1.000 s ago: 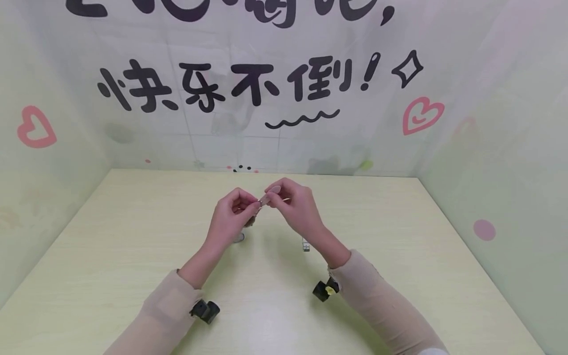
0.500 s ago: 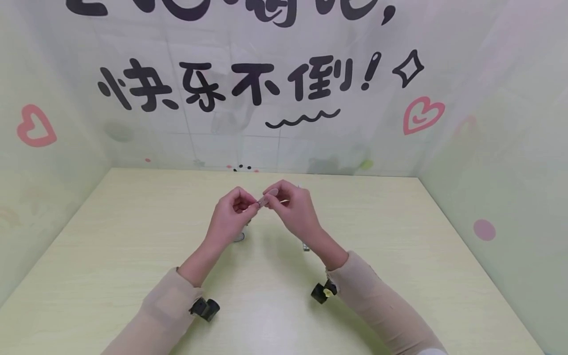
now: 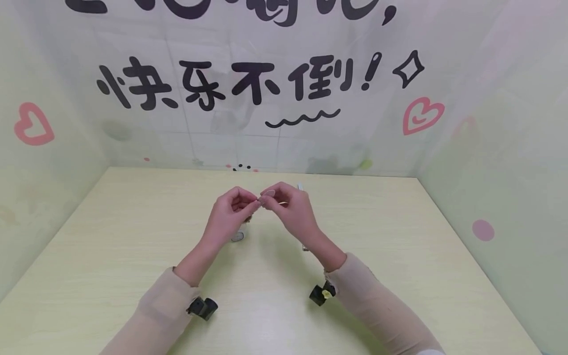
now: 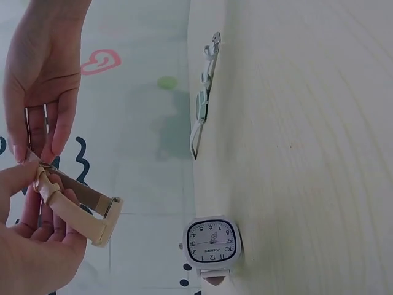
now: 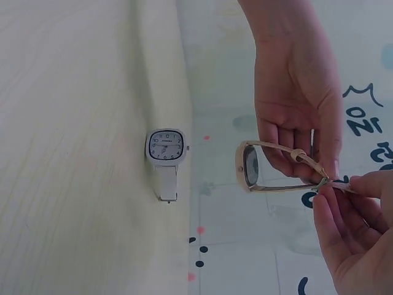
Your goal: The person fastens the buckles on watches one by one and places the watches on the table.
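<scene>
Between my two hands hangs a wristwatch with a beige strap (image 4: 77, 218), its strap bent into a loop and its case (image 5: 247, 167) seen edge-on. My left hand (image 3: 232, 212) pinches the strap at the buckle (image 5: 323, 180). With thumb and fingertips, my right hand (image 3: 291, 209) pinches the strap's tail, whose rounded tip (image 3: 268, 193) sticks out past the fingers. The fingertips of both hands meet closely at the buckle and partly hide it. In the head view most of this watch is behind my left hand.
A white square-faced watch (image 4: 212, 242) lies on the pale wooden table (image 3: 266, 305) below my left hand. Another slim watch with a pale strap (image 4: 202, 104) lies beneath my right hand, largely covered in the head view. A printed curtain (image 3: 248, 143) stands behind the table.
My right hand has shifted slightly left and down, closer to my left hand. Less strap shows between the fingertips. The left hand stays nearly in place.
</scene>
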`<state>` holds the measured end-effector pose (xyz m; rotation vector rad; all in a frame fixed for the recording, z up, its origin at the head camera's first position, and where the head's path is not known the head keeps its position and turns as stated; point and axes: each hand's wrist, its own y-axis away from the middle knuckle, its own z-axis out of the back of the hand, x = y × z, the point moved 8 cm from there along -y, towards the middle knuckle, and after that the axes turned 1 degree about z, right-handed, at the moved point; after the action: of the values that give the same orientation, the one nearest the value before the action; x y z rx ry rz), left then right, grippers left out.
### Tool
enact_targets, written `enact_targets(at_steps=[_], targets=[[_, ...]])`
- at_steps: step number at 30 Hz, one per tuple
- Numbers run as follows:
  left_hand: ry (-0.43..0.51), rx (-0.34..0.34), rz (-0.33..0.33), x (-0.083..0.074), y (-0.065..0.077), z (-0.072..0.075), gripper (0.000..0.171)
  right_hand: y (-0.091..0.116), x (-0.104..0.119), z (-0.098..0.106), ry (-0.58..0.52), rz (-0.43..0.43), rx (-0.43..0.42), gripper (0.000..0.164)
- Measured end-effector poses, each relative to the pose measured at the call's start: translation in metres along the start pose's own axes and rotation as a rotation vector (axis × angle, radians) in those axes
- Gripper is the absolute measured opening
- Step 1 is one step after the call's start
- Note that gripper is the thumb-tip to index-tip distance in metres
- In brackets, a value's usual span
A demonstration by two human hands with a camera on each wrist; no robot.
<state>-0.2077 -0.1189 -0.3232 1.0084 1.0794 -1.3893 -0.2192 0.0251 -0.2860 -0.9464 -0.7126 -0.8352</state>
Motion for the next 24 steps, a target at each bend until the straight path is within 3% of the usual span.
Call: enact_targets(at_steps=[5,11,18,24], targets=[[-0.02,0.03,-0.007,0.001,0.0,-0.003,0.032,-0.002,-0.005,0.003,-0.137,-0.039,0.005,0.014],[-0.011,0.012,-0.025,-0.001,0.0,0.0,0.033,-0.003,-0.002,0.009,-0.246,0.023,-0.01,0.023],[0.023,0.001,-0.037,-0.005,0.002,0.002,0.028,-0.001,0.002,0.014,-0.203,0.067,-0.044,0.023],[0.064,0.047,-0.025,-0.006,0.002,0.002,0.032,0.0,0.004,0.016,-0.154,0.122,-0.057,0.021]])
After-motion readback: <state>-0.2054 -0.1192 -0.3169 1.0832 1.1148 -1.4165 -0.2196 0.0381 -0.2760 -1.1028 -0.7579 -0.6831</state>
